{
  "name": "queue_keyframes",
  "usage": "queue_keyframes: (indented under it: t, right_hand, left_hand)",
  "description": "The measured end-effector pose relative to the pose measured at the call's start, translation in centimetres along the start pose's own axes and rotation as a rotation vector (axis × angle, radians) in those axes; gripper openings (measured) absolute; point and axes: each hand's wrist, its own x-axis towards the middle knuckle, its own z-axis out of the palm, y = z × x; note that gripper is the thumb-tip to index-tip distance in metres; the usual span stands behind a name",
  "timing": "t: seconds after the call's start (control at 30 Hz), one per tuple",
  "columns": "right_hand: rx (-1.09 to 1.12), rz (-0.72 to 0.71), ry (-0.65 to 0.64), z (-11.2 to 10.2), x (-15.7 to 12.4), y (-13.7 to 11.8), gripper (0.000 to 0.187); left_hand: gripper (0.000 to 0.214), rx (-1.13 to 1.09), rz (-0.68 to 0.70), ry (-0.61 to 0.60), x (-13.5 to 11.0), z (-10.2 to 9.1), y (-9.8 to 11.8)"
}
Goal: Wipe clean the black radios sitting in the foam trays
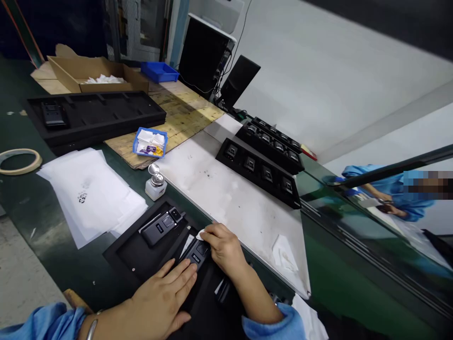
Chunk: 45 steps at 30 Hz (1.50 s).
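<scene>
A black handheld device marked "Riton" [197, 256] lies in a black tray [124, 254] in front of me. Stretched fingers of my left hand [159, 295] rest on the lower end of this device. My right hand [223, 246] pinches a small white wipe [200, 234] against its upper end, where the fingers hide part of the surface. Another black device [163, 228] with the same lettering lies in the compartment to the left. To the right, a third dark device [222, 290] is partly covered by my right forearm.
Beyond the tray stand a white pump bottle [155, 188] with its lid up and a blue box of wipes [136, 146]. White sheets [92, 198] and tape [21, 161] lie left. More black trays [260, 172] occupy the white board. A co-worker's blue sleeve [375, 177] shows at right.
</scene>
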Motion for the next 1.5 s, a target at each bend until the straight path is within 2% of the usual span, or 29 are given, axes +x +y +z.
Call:
queue_keyframes:
  t: [0.17,0.27,0.33,0.43,0.57,0.67,0.8,0.93,1.03,1.13,1.2,1.27,1.33,1.4,1.5]
  right_hand:
    - [0.006,-0.040,-0.013,-1.9,-3.2,0.4,0.035]
    - [0.023,-0.023,-0.045,-3.2,-4.5,0.9,0.036]
    - [0.014,0.005,-0.017,-3.2,-3.9,1.2,0.036]
    - [0.019,-0.010,0.035,-2.1,-1.5,1.3,0.035]
    - [0.012,-0.102,-0.025,-0.5,0.1,0.9,0.032]
    - [-0.022,-0.091,-0.027,-0.7,-1.7,0.5,0.033]
    - [-0.059,-0.057,-0.037,-2.9,-5.3,0.5,0.035]
    - [-0.065,0.073,0.098,-4.6,-6.3,0.4,0.035]
    - [-0.052,0.098,0.173,-3.6,-4.1,0.1,0.034]
    - [-0.030,0.040,0.133,-1.3,-1.5,0.0,0.034]
    - [-0.019,0.005,0.107,-0.1,-0.9,0.0,0.034]
    - [-0.019,-0.023,0.092,0.1,-1.5,0.0,0.035]
    - [-0.041,-0.038,0.054,-0.7,-3.1,0.0,0.036]
    - [-0.063,-0.023,0.018,-2.4,-5.2,0.2,0.036]
    - [-0.057,0.112,0.084,-5.7,-8.9,0.9,0.034]
  left_hand:
    - [0.066,0.034,-0.016,-0.042,-0.3,-0.3,-0.1]
    - [0.066,0.067,-0.001,-0.022,-0.2,-0.5,0.0]
    - [0.066,0.092,0.015,0.009,-0.1,-0.4,0.0]
    - [0.067,0.149,0.033,0.031,0.1,-0.2,-0.1]
    - [0.063,0.227,0.052,0.089,0.2,-0.2,-0.2]
    - [0.064,0.227,0.057,0.075,0.2,-0.3,-0.2]
    - [0.067,0.188,0.037,0.032,-0.1,-0.4,-0.2]
    - [0.065,0.171,0.022,0.028,-0.2,-0.4,0.0]
    - [0.062,0.176,0.024,0.032,-0.1,-0.3,0.1]
    - [0.061,0.197,0.013,0.016,-0.1,-0.2,0.2]
    - [0.062,0.196,0.009,0.000,-0.1,-0.2,0.2]
    - [0.063,0.190,0.008,-0.013,-0.1,-0.2,0.2]
    - [0.064,0.191,0.012,-0.020,-0.2,-0.2,0.0]
    - [0.065,0.198,0.015,-0.013,-0.3,-0.2,-0.1]
    - [0.061,0.206,0.008,0.031,-0.4,-0.1,0.3]
